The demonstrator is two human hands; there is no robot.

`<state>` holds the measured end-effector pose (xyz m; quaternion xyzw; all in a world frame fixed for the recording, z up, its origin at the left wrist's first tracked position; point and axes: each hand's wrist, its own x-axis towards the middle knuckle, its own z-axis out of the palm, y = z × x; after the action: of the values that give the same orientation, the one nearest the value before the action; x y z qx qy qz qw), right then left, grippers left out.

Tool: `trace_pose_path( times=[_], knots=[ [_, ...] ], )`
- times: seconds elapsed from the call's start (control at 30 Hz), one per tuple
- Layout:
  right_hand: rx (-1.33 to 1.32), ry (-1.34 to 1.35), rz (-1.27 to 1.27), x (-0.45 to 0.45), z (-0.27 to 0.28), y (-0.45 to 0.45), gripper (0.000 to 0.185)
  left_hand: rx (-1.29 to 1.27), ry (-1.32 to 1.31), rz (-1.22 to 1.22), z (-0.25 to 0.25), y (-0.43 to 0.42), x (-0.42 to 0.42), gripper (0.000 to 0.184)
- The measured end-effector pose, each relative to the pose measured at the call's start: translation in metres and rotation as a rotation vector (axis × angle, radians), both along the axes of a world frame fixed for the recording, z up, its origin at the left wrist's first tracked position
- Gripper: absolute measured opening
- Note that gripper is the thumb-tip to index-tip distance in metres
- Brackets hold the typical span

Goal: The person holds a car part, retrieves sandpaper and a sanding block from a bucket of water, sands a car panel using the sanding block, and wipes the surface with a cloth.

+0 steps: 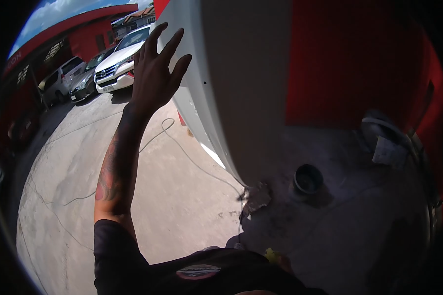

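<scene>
My left hand (157, 73) is raised at the upper left, its fingers stretched out and spread. Nothing shows in its grasp. Right beside its fingertips stands a tall, pale panel or post (194, 78), sunlit on its left side and in shade on its right, with a small dark hole. Whether the fingers touch its surface I cannot tell. At the lower edge, just past my dark shirt (197, 273), a small yellow thing (270, 254) shows in deep shade; its kind is unclear. My right hand cannot be made out.
A dark bucket (308, 178) stands on the shaded floor to the right. A thin cable (197, 164) loops over the sunlit concrete (167, 211). A rough lump (257, 196) lies at the panel's foot. Beyond are a white SUV (120, 66), other parked cars and a red wall (349, 59).
</scene>
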<state>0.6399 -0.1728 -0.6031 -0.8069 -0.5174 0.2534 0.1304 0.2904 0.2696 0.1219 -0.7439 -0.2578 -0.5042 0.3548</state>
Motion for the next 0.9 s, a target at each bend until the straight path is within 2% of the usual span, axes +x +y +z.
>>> trace_pose_path(
  times=[0.03,0.1,0.23,0.33,0.67,0.77,0.9],
  knots=[
    [-0.032,-0.064,0.016,0.002,-0.010,-0.001,0.032,0.038,0.014,0.025,0.007,0.008,0.001,0.053],
    [0.087,-0.047,-0.026,0.006,-0.035,-0.005,0.033,0.040,0.012,0.016,0.020,0.017,0.004,0.053],
    [0.223,0.001,-0.190,-0.030,-0.044,-0.012,0.035,0.106,0.005,-0.015,0.037,0.044,0.008,0.053],
    [0.181,0.063,-0.276,-0.053,-0.046,-0.009,0.035,0.111,-0.001,-0.028,0.044,0.058,0.011,0.053],
    [0.048,0.147,-0.335,-0.093,-0.047,0.000,0.036,0.196,0.006,-0.077,0.055,0.081,0.020,0.046],
    [0.047,0.158,-0.342,-0.100,-0.046,0.000,0.036,-0.051,0.066,0.113,0.058,0.068,0.020,0.061],
    [0.055,0.161,-0.331,-0.103,-0.044,0.002,0.037,-0.150,0.062,0.050,0.061,0.066,0.024,0.059]
  ],
)
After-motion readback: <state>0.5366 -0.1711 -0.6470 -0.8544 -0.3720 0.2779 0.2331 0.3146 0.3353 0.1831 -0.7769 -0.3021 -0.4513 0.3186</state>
